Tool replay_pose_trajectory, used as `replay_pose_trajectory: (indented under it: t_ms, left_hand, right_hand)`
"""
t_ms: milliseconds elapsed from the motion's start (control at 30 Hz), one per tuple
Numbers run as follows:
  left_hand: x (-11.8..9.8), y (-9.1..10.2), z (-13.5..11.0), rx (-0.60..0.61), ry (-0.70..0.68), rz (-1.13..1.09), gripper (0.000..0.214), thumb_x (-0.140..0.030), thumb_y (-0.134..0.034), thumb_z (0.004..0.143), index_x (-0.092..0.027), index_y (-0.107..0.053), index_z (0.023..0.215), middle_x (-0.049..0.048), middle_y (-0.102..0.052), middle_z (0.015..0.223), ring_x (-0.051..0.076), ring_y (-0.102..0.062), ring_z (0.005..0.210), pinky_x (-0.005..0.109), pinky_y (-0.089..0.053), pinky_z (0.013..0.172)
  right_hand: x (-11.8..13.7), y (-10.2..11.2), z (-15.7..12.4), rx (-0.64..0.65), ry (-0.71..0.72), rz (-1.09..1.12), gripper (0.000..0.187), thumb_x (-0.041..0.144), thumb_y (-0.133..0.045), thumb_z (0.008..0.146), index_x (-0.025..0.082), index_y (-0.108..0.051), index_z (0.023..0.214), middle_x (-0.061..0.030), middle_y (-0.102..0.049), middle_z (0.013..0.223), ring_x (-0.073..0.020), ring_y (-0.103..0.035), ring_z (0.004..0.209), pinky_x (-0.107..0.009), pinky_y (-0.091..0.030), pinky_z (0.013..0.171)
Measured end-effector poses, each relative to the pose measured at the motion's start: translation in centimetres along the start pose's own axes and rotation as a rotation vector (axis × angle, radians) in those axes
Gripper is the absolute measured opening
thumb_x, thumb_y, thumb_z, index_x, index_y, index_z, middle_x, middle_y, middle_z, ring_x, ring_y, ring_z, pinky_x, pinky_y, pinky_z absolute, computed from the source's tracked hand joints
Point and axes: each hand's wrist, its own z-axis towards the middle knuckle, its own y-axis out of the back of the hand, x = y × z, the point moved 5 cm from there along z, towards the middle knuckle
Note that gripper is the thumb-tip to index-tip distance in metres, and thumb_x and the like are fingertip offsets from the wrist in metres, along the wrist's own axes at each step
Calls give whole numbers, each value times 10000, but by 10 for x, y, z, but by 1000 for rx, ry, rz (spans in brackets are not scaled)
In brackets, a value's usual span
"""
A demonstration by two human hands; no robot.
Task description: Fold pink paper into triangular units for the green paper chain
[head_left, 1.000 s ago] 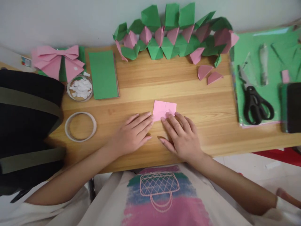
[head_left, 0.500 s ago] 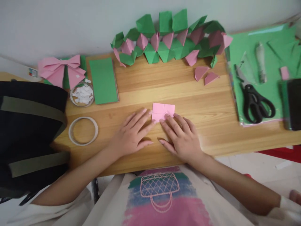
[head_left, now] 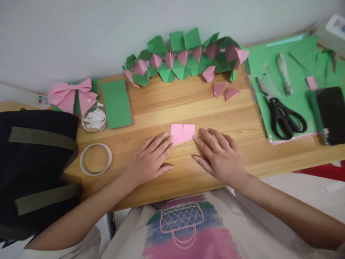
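Observation:
A small folded piece of pink paper (head_left: 182, 136) lies flat on the wooden table in front of me, with a slit between two flaps on its far side. My left hand (head_left: 151, 158) rests palm down at its left edge, fingertips touching it and fingers spread. On the other side, my right hand (head_left: 219, 153) lies with spread fingers, its index fingertip at the paper's right edge. Beyond them stands a curved chain of green and pink folded paper (head_left: 183, 59) against the wall. Two loose pink folded pieces (head_left: 220, 89) lie near its right end.
At right, black-handled scissors (head_left: 287, 117) and a phone (head_left: 330, 115) lie on a green sheet pack (head_left: 258, 64). Left are a tape roll (head_left: 95, 159), a dish of white scraps (head_left: 93, 119), green paper (head_left: 117, 104), a pink bow (head_left: 74, 95) and a black bag (head_left: 35, 144).
My right hand has slid right, off the paper's middle to its edge. The paper's near side now slants, and its flaps look different. The whole view has shifted a little.

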Motion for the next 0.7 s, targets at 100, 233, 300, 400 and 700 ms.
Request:
replay_pose_trajectory:
  t_ms: [100, 233, 300, 400, 700]
  left_hand:
    - [0, 0, 0, 0, 5, 0, 544, -433, -470, 977, -32, -554, 1335, 207, -584, 1394, 337, -470, 1358, 460, -327, 1109]
    - [1, -3, -2, 10, 16, -64, 563, -439, -497, 964, -48, -531, 1368, 228, -572, 1399, 339, -445, 1382, 479, -320, 1126]
    - [2, -4, -2, 16, 26, -103, 572, -441, -494, 964, -49, -520, 1380, 240, -561, 1405, 350, -431, 1390, 506, -328, 1120]
    - [5, -4, -3, 3, 29, -117, 552, -426, -504, 962, -59, -528, 1373, 237, -564, 1402, 345, -443, 1379, 517, -365, 1098]
    - [3, 12, 21, -117, 254, -269, 169, -212, -577, 906, -146, -696, 1007, 162, -641, 1233, 310, -571, 1184, 520, -466, 1006]
  right_hand:
    - [2, 1, 0, -2, 36, -19, 509, 465, -530, 949, 112, -604, 1309, -131, -630, 1365, -326, -555, 1218, -437, -380, 960]
    - [4, 0, 4, 50, 12, 117, 481, 373, -537, 958, 65, -572, 1325, -169, -607, 1382, -338, -552, 1228, -464, -404, 962]
    - [-1, -3, 8, 98, -61, 273, 406, 312, -542, 954, 86, -597, 1287, -180, -620, 1358, -333, -563, 1223, -473, -434, 960]
    - [-13, -4, 23, 114, -155, 393, 336, 267, -577, 924, 136, -614, 1231, -160, -672, 1251, -302, -608, 1152, -454, -490, 926]
    - [-26, -17, 83, 280, -249, 534, 355, 333, -752, 808, 151, -652, 1095, -105, -661, 1104, -235, -653, 981, -406, -554, 846]
